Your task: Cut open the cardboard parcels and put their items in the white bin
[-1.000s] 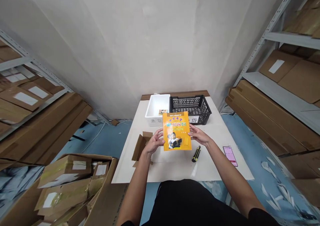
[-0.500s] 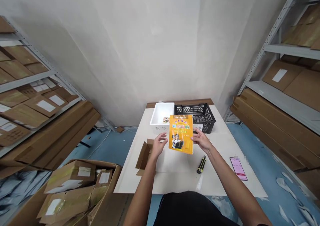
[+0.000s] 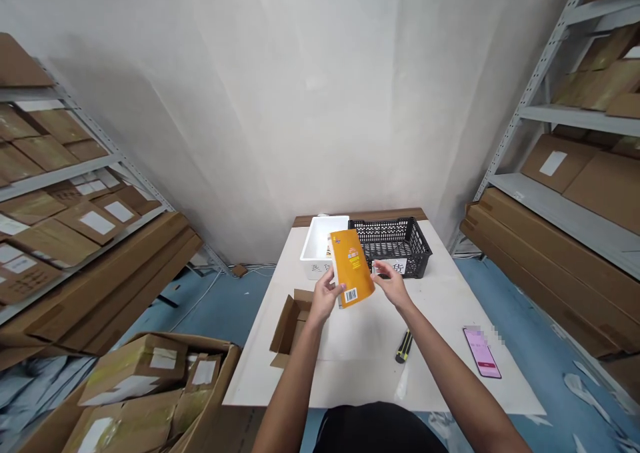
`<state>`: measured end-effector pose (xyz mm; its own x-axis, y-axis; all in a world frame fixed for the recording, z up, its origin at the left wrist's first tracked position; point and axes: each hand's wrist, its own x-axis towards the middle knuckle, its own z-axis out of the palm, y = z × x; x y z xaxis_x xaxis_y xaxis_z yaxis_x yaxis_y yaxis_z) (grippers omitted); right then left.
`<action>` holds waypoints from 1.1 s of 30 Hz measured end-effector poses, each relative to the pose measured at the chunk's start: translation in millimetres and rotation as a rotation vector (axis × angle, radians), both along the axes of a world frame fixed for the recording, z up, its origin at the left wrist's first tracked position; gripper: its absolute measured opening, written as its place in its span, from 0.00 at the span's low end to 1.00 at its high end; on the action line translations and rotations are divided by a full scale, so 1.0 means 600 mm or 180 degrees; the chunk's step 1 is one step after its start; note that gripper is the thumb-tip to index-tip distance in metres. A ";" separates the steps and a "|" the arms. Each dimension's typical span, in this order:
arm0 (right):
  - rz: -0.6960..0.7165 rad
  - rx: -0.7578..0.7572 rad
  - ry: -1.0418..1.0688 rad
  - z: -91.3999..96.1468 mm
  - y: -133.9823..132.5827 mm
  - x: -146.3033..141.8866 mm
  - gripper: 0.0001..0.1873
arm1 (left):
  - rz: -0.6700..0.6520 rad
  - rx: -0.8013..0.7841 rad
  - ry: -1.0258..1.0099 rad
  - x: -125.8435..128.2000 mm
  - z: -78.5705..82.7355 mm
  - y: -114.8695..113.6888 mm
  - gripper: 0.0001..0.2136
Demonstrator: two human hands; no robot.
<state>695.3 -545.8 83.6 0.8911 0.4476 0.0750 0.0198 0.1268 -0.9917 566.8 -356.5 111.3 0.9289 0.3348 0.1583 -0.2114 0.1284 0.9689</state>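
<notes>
An orange book (image 3: 353, 269) is held above the white table (image 3: 440, 346), tilted, with its back cover and barcode toward me. My left hand (image 3: 326, 297) grips its lower left edge with fingers closed. My right hand (image 3: 393, 283) touches its right side, fingers curled round the edge. Behind the book stand a white foam box (image 3: 317, 246) and a black plastic crate (image 3: 400, 243). A small open cardboard box (image 3: 290, 319) lies on the table left of my left hand.
A black and yellow utility knife (image 3: 404, 346) and a pink phone (image 3: 482, 361) lie on the table at right. Metal shelves with brown parcels flank both sides. A large carton of wrapped parcels (image 3: 135, 386) stands on the floor at lower left.
The book has been turned over: its front cover faced me before, now the back with the barcode shows. Both hands stayed on it and moved slightly farther over the table.
</notes>
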 end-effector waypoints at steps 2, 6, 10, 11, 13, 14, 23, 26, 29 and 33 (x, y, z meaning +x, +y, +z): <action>-0.0018 -0.0066 0.0124 -0.017 -0.016 0.023 0.39 | -0.0341 -0.0237 -0.0008 -0.012 0.003 0.024 0.43; 0.0916 0.0155 0.0863 -0.047 -0.036 0.039 0.38 | -0.0784 -0.0415 0.0159 -0.033 -0.005 0.041 0.44; 0.1136 0.0221 0.1219 -0.062 -0.044 0.032 0.32 | -0.0724 -0.0262 0.0384 -0.040 -0.024 0.041 0.44; 0.1168 0.0241 0.1214 -0.063 -0.047 0.030 0.29 | -0.0609 -0.0175 0.0450 -0.041 -0.028 0.043 0.45; 0.1214 0.0270 0.1157 -0.060 -0.055 0.026 0.27 | -0.0433 -0.0030 0.0600 -0.042 -0.036 0.050 0.46; 0.1237 0.0272 0.1134 -0.056 -0.059 0.023 0.27 | -0.0414 0.0008 0.0666 -0.043 -0.039 0.055 0.47; 0.1003 0.0387 0.0650 -0.001 -0.047 -0.006 0.26 | 0.0643 0.0718 0.0709 -0.006 -0.052 0.034 0.32; 0.1005 0.0491 0.0385 0.006 -0.014 -0.027 0.23 | -0.0030 0.0716 0.0458 0.009 -0.042 -0.022 0.35; 0.1144 0.0466 0.0242 -0.001 0.018 -0.042 0.22 | 0.0035 0.0720 0.0163 0.020 -0.027 -0.057 0.36; 0.0864 0.0599 0.0177 -0.029 0.036 -0.023 0.28 | 0.0082 0.0204 0.0148 0.021 -0.014 -0.034 0.36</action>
<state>681.3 -524.4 66.2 0.7463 0.6521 0.1334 -0.0935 0.3011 -0.9490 579.2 -377.0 102.9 0.9270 0.3492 0.1370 -0.1684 0.0610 0.9838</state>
